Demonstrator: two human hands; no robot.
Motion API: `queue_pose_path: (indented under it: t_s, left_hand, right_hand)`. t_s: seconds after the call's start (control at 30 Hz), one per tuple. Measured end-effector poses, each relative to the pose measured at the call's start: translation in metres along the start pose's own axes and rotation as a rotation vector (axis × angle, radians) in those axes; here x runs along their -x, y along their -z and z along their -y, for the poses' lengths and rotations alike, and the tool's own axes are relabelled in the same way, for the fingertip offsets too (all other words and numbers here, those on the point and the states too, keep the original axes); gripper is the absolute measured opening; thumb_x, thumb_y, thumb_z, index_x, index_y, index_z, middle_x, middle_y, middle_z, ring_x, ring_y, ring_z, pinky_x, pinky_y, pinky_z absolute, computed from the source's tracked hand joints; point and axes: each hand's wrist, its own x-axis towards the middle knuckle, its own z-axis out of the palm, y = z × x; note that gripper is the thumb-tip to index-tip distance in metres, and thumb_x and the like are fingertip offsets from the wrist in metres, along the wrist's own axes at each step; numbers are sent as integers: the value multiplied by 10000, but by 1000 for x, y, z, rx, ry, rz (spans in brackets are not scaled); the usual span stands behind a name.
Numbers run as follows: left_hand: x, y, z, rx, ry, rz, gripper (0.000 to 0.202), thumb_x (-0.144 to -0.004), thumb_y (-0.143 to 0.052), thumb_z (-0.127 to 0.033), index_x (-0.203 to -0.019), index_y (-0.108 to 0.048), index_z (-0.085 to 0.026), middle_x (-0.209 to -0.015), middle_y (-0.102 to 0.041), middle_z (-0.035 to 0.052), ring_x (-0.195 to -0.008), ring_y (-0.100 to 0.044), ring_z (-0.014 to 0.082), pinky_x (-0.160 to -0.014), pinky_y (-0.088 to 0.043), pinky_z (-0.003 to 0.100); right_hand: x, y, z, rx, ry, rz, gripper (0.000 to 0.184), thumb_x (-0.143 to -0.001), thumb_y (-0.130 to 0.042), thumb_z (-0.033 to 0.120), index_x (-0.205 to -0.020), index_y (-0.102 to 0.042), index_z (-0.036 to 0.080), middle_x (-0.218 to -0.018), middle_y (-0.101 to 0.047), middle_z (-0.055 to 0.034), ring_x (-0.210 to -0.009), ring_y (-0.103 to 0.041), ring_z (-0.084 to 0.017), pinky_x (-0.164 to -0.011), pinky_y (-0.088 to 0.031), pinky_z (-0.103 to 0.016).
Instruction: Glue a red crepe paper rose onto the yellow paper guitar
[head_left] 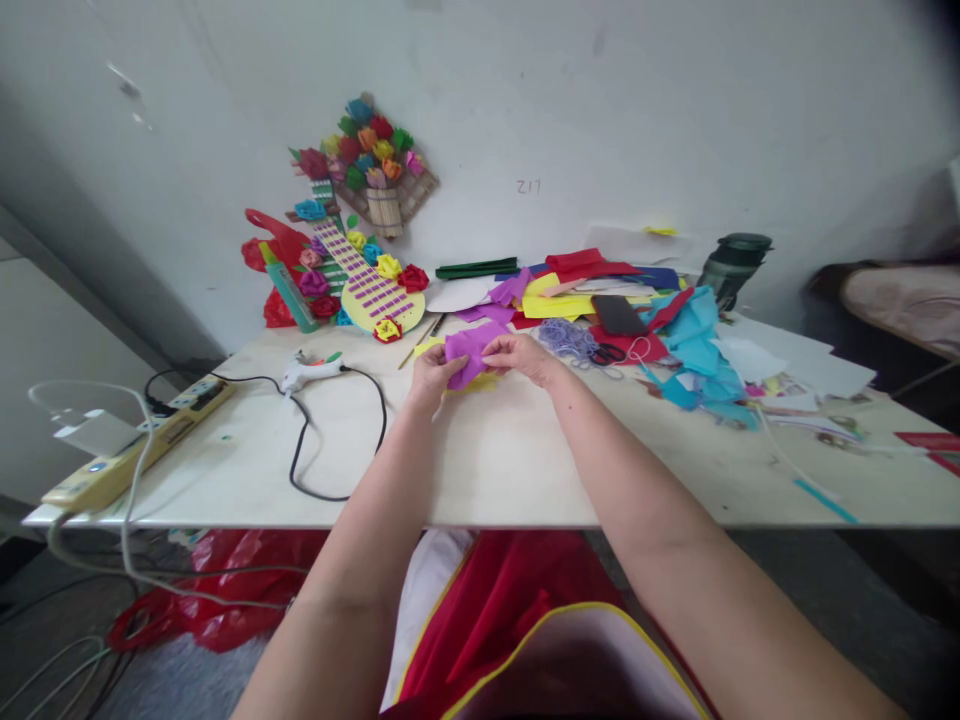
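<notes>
A piece of purple crepe paper [471,345] is held up between my two hands, above the middle of the table. My left hand [435,375] pinches its lower left part. On the right side my right hand [517,357] grips its edge between thumb and fingers. Beneath and behind it, yellow paper [481,383] shows at the lower right and the left. A tangle of pale purple string [568,338] lies just beyond my right hand, with dark-handled scissors [606,354] beside it.
A white glue gun [311,372] with a black cord lies left, near a power strip [142,445]. Behind stand a glue bottle [289,290] and a flower-decorated cardboard guitar [379,295]. Coloured papers [555,300], a phone [619,315], blue paper [690,340] and a dark bottle [733,270] fill the right.
</notes>
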Motion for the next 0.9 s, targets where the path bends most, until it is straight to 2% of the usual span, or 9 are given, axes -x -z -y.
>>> queue_pose_path:
  t_s: [0.4, 0.63, 0.9]
  left_hand:
    - [0, -3, 3, -20, -20, -63, 332, -474, -808, -293, -678, -598, -136, -539, -535, -39, -482, -487, 84, -485, -399, 214]
    - [1, -5, 4, 75, 2, -69, 364, -461, -819, -338, -659, -585, -139, -577, -579, -22, -491, -499, 79, -501, -412, 213]
    - [1, -7, 4, 67, 10, -98, 373, -451, -827, -308, -673, -578, -140, -556, -570, -28, -474, -511, 89, -484, -410, 222]
  right_hand:
    - [1, -8, 4, 26, -95, -93, 268, -572, -815, 261, -636, -588, 133, -488, -604, 23, -444, -586, -92, -416, -436, -166]
    - [-1, -8, 1, -7, -84, -109, 207, -610, -785, 197, -606, -591, 127, -480, -613, -1, -455, -595, -103, -434, -453, -177]
    - [0, -10, 3, -48, -73, -119, 184, -625, -751, 106, -567, -577, 124, -480, -619, -15, -464, -606, -111, -487, -500, -200]
